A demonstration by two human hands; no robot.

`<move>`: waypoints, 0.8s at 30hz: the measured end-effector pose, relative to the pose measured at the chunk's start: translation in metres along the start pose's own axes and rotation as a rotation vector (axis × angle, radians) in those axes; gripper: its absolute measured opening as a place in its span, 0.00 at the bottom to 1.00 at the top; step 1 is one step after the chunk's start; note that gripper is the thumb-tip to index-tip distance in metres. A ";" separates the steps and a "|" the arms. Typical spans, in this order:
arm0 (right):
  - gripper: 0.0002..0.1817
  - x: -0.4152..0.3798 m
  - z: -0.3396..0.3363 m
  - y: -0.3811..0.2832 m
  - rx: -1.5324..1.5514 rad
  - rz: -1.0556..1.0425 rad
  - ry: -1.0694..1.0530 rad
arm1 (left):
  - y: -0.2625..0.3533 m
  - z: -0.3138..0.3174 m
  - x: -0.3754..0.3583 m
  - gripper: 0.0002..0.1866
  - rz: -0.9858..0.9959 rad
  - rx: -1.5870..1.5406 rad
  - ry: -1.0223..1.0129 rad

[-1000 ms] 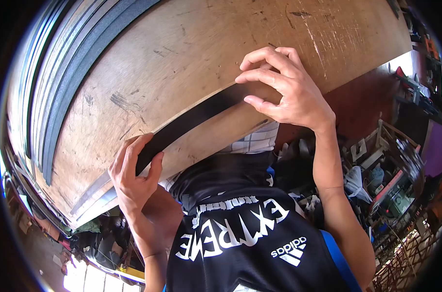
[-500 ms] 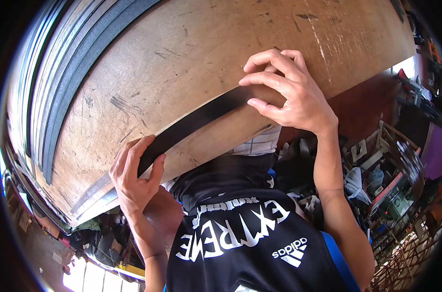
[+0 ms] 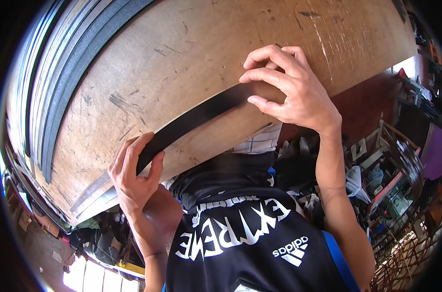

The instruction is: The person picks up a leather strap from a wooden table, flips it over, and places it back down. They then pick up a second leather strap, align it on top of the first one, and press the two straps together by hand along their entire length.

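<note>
A long, flat black strip (image 3: pixel 196 118) lies slanting across the near part of a worn wooden board (image 3: pixel 206 53). At its lower left, my left hand (image 3: pixel 133 168) has its fingers at the upper edge and its thumb at the lower edge. My right hand (image 3: pixel 294 90) is curved around the upper right part in the same way, index fingertip at one edge and thumb at the other. Its other fingers are bent above the board. Left of my left hand, a greyish strip (image 3: pixel 92 191) reaches toward the board's corner.
Several long dark strips (image 3: pixel 67 92) lie side by side along the board's left side. My black shirt (image 3: pixel 250 238) is close below the near edge. At the right, below board level, are a wooden frame (image 3: pixel 377 151), a white bag (image 3: pixel 356 184) and mixed clutter.
My right hand has shifted very slightly up, and the black strip slightly with it. My left hand stays nearly in place with the same hold.
</note>
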State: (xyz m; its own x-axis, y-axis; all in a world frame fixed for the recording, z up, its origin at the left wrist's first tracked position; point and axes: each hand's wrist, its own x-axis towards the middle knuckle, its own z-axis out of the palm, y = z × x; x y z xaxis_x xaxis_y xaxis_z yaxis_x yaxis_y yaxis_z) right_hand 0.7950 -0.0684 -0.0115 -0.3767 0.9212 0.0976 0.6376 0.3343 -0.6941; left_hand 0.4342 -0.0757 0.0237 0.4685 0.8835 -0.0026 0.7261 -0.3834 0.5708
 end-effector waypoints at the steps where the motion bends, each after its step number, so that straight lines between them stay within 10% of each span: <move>1: 0.16 0.001 -0.001 0.000 -0.006 0.003 -0.008 | 0.000 0.000 0.000 0.23 -0.003 0.001 0.003; 24: 0.14 0.008 -0.003 -0.004 -0.041 -0.021 -0.053 | 0.000 0.000 -0.002 0.23 -0.008 0.005 -0.007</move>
State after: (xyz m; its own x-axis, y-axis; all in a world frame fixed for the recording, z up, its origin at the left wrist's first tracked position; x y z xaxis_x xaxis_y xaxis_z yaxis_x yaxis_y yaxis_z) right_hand 0.7916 -0.0613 -0.0061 -0.4245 0.9024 0.0736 0.6555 0.3624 -0.6626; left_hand 0.4333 -0.0771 0.0233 0.4667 0.8843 -0.0130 0.7323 -0.3781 0.5664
